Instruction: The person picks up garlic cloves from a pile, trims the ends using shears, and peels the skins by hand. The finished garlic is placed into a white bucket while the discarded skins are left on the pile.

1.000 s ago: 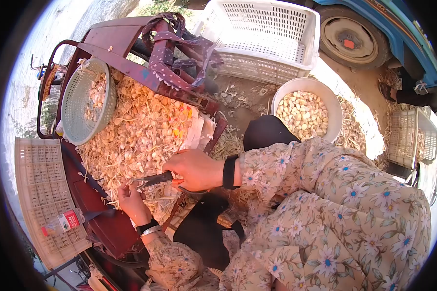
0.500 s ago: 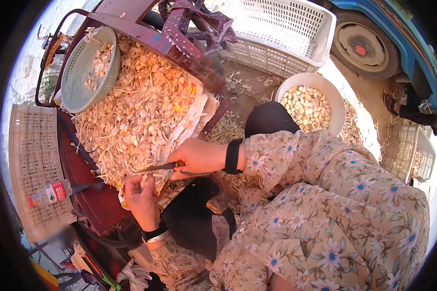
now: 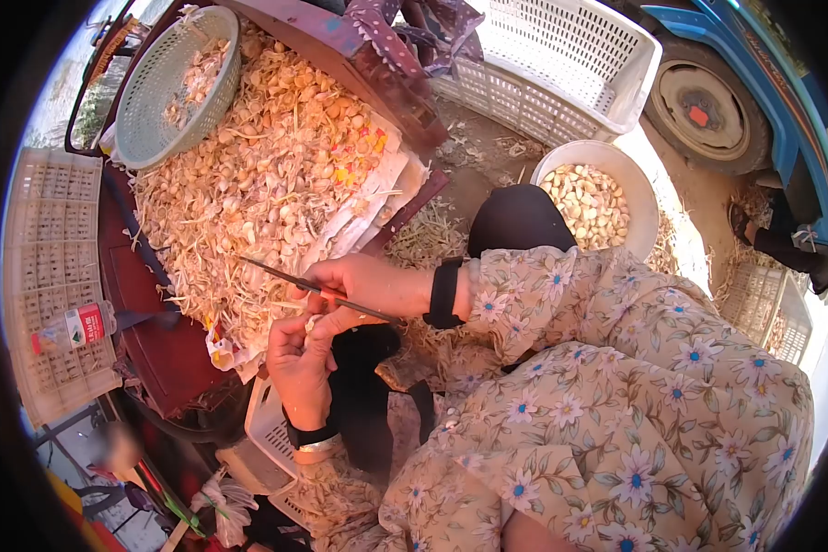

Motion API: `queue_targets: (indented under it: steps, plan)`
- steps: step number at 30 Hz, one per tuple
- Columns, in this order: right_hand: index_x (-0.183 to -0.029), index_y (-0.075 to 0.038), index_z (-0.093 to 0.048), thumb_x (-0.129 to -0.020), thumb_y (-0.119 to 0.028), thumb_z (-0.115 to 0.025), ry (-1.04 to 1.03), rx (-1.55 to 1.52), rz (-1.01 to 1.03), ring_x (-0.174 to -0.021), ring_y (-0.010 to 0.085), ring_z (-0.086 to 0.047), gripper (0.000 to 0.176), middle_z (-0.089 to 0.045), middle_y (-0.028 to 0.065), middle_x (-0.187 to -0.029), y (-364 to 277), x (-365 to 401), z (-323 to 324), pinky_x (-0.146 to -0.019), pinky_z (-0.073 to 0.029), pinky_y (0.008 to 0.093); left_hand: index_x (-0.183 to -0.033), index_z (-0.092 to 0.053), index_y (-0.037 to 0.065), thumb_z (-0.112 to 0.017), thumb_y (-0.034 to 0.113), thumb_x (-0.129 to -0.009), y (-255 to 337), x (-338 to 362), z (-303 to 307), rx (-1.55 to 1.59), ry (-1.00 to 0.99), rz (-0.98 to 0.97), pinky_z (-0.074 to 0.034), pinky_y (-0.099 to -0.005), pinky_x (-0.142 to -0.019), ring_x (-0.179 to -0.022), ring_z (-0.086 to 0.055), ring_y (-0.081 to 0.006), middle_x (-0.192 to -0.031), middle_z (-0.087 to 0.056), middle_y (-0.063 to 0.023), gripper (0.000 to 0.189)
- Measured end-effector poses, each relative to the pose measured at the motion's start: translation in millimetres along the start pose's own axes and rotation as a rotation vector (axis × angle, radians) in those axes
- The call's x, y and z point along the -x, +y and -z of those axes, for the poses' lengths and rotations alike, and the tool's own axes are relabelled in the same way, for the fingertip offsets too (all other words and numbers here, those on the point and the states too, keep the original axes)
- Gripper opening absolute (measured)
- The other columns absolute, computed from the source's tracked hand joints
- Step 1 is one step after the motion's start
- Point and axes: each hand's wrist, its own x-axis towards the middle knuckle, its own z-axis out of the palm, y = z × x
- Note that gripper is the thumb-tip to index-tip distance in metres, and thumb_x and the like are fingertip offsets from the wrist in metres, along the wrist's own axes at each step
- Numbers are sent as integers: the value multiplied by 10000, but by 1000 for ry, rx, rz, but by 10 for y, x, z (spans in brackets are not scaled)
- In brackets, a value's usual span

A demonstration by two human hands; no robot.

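My right hand (image 3: 363, 283) is closed around a thin, dark knife (image 3: 271, 270), its blade pointing to the upper left over the heap. Just below, my left hand (image 3: 301, 368) is pinched shut, its fingertips against the right hand's thumb. A small pale garlic clove (image 3: 311, 323) shows between the fingertips, mostly hidden. Beyond both hands spreads a large heap of garlic cloves and dry skins (image 3: 248, 175) on a white sheet (image 3: 377, 198). To the right of my knee stands a white bucket (image 3: 649, 216) with peeled cloves (image 3: 587, 204) in it.
A pale green colander (image 3: 147, 101) with some garlic sits on the heap's far left. White plastic crates stand at the back (image 3: 561, 55) and left (image 3: 51, 239); a bottle (image 3: 74, 327) lies against the left one. A blue vehicle's wheel (image 3: 707, 106) and another person's foot (image 3: 743, 223) are at right.
The knife has swung from pointing at my left fingers to pointing up and left. My left hand has moved right and met my right hand. The view has shifted slightly.
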Motion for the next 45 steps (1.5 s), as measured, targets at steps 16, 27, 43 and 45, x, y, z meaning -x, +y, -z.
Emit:
queue_targets:
  steps: [16,27,43,45]
  plan:
    - [-1055,-31,-496,-808,-98,-661,-91,44,-377,-580,44,-489,304,-533,-9,-721,-135,424,-451,-496,-388,185,-865,-462,61,-650,58,-802,-431,746,-86,138,-9,52,-354,-166,-389,-498,-461,-12,-704,-584,-5,199]
    - [-1047,-35,-500,-832,-140,-638,138,-264,-420,-531,86,-469,277,-517,11,-705,-348,487,-837,-475,-389,243,-1001,-463,67,-520,82,-889,-310,1238,243,742,-35,9,-328,-176,-408,-508,-468,-59,-813,-600,-70,127]
    - [-1009,-10,-498,-835,-213,-641,307,-88,-95,-569,95,-537,303,-564,50,-765,-736,847,-59,-512,-461,225,-1114,-511,33,-484,141,-898,-1763,2083,1823,-812,733,573,-496,-361,-651,-811,-583,-224,-1052,-565,-144,244]
    - [-997,-13,-507,-835,-215,-640,326,-142,-113,-572,94,-539,291,-564,48,-752,-698,859,-135,-513,-463,222,-1148,-509,32,-479,160,-901,-1766,2075,1943,-1068,626,569,-490,-411,-768,-945,-572,-272,-1124,-542,-165,280]
